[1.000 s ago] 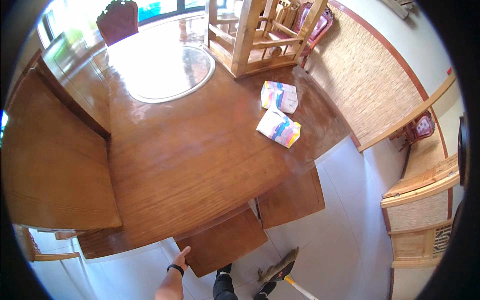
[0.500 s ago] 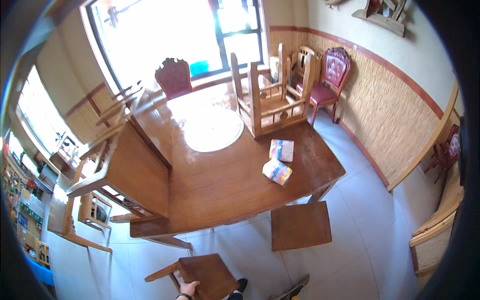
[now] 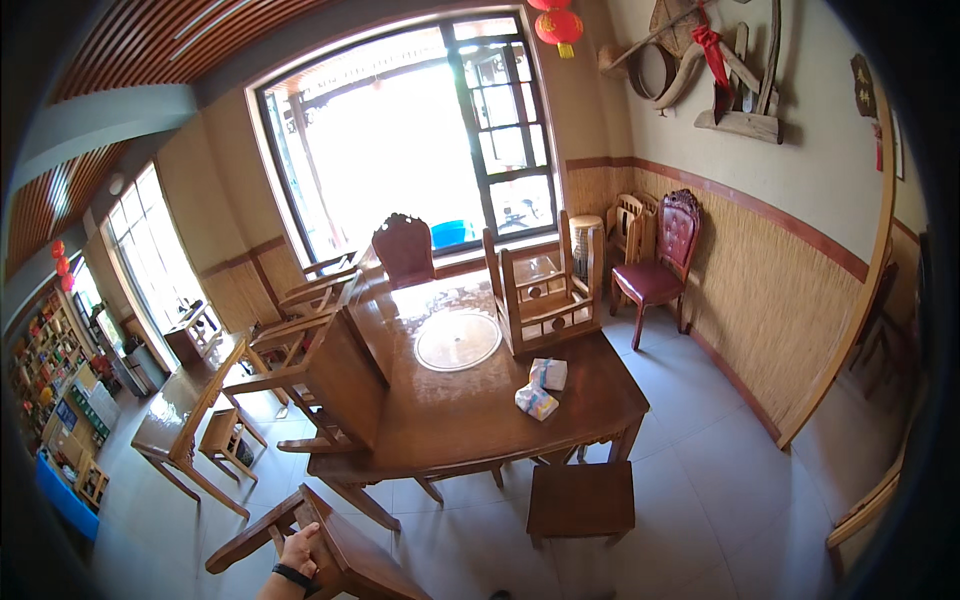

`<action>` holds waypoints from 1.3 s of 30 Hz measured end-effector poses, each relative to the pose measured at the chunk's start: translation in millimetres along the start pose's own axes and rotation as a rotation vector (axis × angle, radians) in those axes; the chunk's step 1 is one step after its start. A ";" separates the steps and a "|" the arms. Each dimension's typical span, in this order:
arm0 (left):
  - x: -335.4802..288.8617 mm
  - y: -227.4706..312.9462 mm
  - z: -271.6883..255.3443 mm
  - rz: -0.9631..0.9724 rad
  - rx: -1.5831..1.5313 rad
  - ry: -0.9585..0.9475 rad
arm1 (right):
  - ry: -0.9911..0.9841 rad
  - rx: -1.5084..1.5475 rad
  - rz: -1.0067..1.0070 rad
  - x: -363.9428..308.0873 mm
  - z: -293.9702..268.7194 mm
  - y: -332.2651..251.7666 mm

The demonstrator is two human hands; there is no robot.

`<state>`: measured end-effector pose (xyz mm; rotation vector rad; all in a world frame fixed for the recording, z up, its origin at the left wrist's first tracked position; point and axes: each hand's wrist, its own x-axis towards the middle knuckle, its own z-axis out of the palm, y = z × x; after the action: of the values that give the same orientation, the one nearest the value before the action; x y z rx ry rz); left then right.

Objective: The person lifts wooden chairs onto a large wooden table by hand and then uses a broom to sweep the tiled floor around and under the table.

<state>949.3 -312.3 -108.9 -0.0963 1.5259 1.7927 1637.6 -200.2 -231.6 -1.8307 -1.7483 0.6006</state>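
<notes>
My left hand (image 3: 299,549), with a dark band at the wrist, is closed on the edge of a brown wooden stool (image 3: 357,548) at the lower left. The stool is tilted, one thick leg sticking out to the left, and its lower part runs out of the picture. My right hand is out of sight. Close by on the right, another wooden stool (image 3: 582,499) stands upright on the floor, at the near edge of the large wooden table (image 3: 450,432).
Upturned stools rest on the table, one at the left (image 3: 345,375), another at the back right (image 3: 550,310). Between them are a round white disc (image 3: 458,341) and two soft packs (image 3: 538,402). A red padded chair (image 3: 651,283) stands by the right wall; a bench (image 3: 190,415) is at the left.
The view has tipped upward. The stool in my left hand has shifted left and tilted more. A broom-like thing at the bottom edge is now out of view.
</notes>
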 end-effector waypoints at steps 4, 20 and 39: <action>-38.7 17.8 47.9 0.107 -0.174 -0.075 | 0.005 -0.008 -0.002 19.8 -4.9 7.6; 70.5 102.1 303.9 0.357 -0.296 -0.293 | 0.020 -0.150 0.077 163.6 -16.5 -40.8; 268.0 165.1 459.9 0.381 -0.106 0.094 | 0.108 -0.169 0.156 219.1 -5.6 -49.5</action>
<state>850.4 221.4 17.5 0.0638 1.5945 2.1958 1617.2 18.8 -185.6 -2.0892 -1.6387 0.4150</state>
